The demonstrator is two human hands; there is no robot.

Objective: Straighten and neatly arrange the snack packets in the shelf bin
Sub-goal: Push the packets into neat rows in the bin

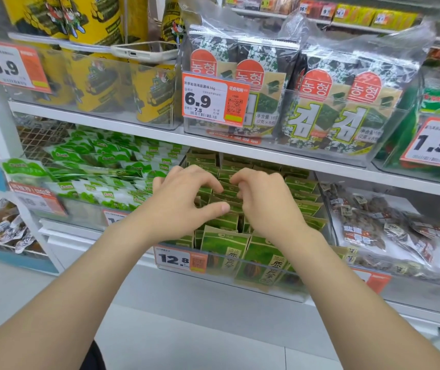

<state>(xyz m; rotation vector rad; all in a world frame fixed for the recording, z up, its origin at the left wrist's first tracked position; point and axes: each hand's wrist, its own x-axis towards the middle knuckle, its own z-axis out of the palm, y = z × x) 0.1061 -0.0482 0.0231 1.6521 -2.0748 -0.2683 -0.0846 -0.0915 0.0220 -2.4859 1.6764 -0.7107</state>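
Snack packets (224, 241) were small flat pouches, kraft-brown paper edges with glossy green fronts, standing upright in rows inside a clear rigid plastic bin (280, 292) on the lower shelf. The front rows were upright; the middle rows under my hands leaned unevenly. An orange-and-white price tag (179, 260) reading 12.8 was clipped to the bin's front left. My left hand (184, 201) was over the middle of the bin, its fingers (213, 181) curled down onto the packet tops, thumb stretched out flat lower down, a few packet tops caught between thumb and fingers, so grasping them. My right hand (267, 204) was just beside it, almost touching, its fingers (236, 180) hooked tight down into the packet tops; thumb hidden, so I could not tell if it actually held a packet or just pressed. Both forearms were bare. To the left was a bin of shiny green-and-white pillow packs (101, 161), piled loosely. To the right were crinkly clear-wrapped dark snacks (368, 220). On the white shelf (133, 124) above stood yellow cylindrical canisters (93, 84) and seaweed multipacks (341, 108) in wrinkled clear film.
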